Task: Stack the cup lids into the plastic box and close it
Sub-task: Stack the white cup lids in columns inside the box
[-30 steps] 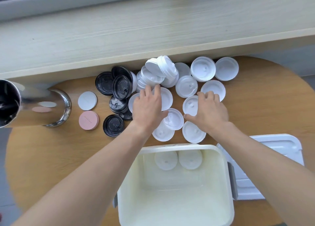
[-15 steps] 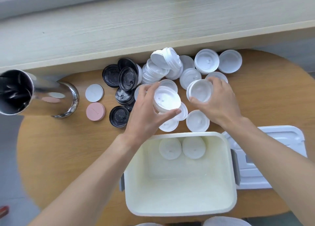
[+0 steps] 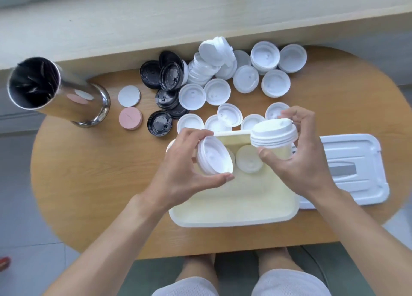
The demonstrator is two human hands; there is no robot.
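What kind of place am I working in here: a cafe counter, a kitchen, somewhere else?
Probably a cafe or drinks-shop back area, not certain: loose takeaway white cup lids and black lids cover a round wooden table, with a steel canister beside them.

**Soft, even daylight; wide-angle bend and slight blur**

The scene is bright and evenly lit, with no hard shadows. The round wooden table (image 3: 93, 184) carries only faint, diffuse shading beneath the forearms. Glare shows on the steel cylinder (image 3: 66, 99) at the table's far left, whose polished wall mirrors the pink disc (image 3: 130, 118) and the white disc (image 3: 129, 96) beside it. The white lids (image 3: 245, 79) toward the table's far edge are nearly blown out, their relief hard to read. Straight lines bow outward beyond the table's edges, as a wide lens does. Fine detail is soft throughout, perhaps from head motion.
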